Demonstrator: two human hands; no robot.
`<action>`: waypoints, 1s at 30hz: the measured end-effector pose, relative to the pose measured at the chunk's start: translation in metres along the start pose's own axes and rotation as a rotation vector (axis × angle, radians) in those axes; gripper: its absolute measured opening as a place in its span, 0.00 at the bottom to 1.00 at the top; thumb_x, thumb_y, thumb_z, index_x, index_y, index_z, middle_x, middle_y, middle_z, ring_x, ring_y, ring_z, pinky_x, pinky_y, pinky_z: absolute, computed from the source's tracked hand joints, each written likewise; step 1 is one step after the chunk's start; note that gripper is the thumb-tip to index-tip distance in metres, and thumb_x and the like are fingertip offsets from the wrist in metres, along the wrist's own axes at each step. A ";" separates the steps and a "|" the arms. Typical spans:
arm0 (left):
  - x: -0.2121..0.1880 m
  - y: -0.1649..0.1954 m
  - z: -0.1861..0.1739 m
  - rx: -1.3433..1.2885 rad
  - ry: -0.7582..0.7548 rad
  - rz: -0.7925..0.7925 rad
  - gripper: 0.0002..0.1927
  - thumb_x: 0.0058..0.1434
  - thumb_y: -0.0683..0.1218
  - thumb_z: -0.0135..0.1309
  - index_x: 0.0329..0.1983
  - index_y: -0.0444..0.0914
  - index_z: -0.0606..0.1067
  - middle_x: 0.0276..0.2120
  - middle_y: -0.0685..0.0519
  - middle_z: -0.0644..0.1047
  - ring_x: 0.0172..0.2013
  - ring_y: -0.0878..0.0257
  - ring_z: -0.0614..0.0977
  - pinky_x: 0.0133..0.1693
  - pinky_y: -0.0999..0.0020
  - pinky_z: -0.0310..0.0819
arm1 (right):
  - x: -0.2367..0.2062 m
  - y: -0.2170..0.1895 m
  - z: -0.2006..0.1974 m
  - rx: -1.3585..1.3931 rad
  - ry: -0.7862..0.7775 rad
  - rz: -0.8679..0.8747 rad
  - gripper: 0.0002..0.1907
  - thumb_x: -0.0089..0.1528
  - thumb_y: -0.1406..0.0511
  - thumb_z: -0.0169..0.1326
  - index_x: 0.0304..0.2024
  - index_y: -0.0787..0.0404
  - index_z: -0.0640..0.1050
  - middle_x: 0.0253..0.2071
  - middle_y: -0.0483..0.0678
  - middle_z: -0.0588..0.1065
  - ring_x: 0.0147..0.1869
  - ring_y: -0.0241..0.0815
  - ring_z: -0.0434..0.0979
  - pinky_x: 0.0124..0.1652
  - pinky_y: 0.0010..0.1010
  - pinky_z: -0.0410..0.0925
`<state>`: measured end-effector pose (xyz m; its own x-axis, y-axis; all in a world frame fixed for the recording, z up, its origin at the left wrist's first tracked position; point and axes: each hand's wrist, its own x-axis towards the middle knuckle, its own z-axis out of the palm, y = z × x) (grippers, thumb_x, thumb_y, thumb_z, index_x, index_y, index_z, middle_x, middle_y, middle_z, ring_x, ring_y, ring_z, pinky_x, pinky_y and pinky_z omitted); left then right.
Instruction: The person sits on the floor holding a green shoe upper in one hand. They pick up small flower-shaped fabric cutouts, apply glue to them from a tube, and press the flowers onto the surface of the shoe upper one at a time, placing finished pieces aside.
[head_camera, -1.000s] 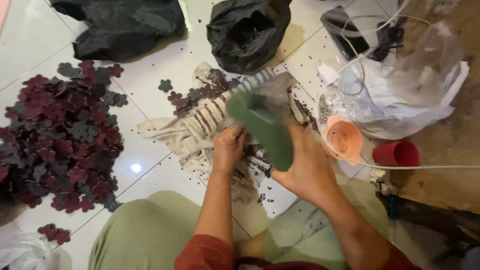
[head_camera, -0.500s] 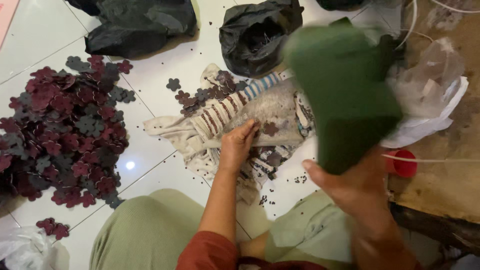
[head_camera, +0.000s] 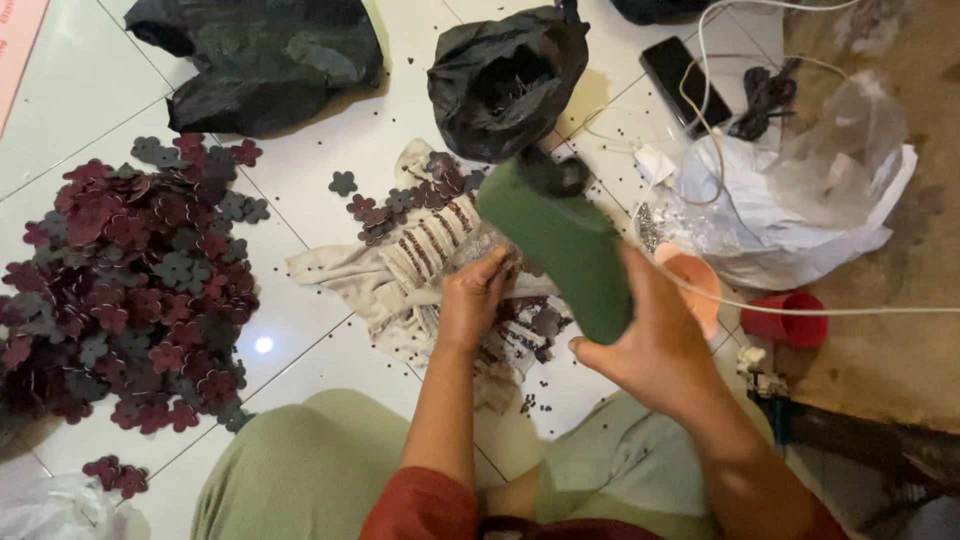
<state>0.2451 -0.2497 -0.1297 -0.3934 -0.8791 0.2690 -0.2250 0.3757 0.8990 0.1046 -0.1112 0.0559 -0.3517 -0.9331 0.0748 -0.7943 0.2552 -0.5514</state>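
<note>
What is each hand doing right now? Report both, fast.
Left hand: closed, pinching small flower-shaped pieces on the cloth.
Right hand: closed around a green tool.

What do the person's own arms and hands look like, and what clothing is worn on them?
Both forearms are bare. The left hand and right hand wear no gloves, and no rings, watch or bracelet are visible. A rust-red sleeve covers the left upper arm, ending near the elbow. The same red fabric shows at the right arm near the bottom edge. The fingers are uncovered.

Green tool (head_camera: 560, 240), maroon and grey flower cutouts (head_camera: 130, 280), striped beige cloth (head_camera: 400, 280).
</note>
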 end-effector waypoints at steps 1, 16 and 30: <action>-0.002 0.002 0.001 0.003 0.042 0.027 0.12 0.63 0.42 0.59 0.50 0.40 0.81 0.43 0.43 0.82 0.42 0.51 0.86 0.43 0.62 0.81 | -0.002 -0.008 -0.012 0.016 0.015 0.000 0.50 0.44 0.60 0.70 0.65 0.67 0.64 0.60 0.64 0.70 0.62 0.59 0.71 0.58 0.45 0.65; -0.005 0.019 0.011 -0.157 0.015 -0.201 0.11 0.65 0.41 0.59 0.50 0.38 0.81 0.42 0.46 0.85 0.40 0.63 0.88 0.43 0.70 0.79 | -0.024 0.054 0.035 -0.102 -0.071 0.273 0.57 0.42 0.57 0.68 0.71 0.60 0.58 0.61 0.64 0.66 0.67 0.66 0.64 0.59 0.52 0.61; -0.015 0.031 0.023 -0.763 0.382 -0.429 0.10 0.70 0.41 0.55 0.53 0.34 0.77 0.43 0.50 0.83 0.44 0.66 0.82 0.47 0.70 0.77 | -0.059 0.067 0.005 -0.490 -0.153 0.176 0.60 0.37 0.54 0.72 0.71 0.46 0.62 0.46 0.57 0.70 0.55 0.61 0.71 0.51 0.52 0.66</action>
<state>0.2238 -0.2189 -0.1140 -0.0647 -0.9846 -0.1625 0.4128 -0.1747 0.8939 0.0740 -0.0405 0.0105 -0.4532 -0.8826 -0.1253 -0.8807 0.4650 -0.0898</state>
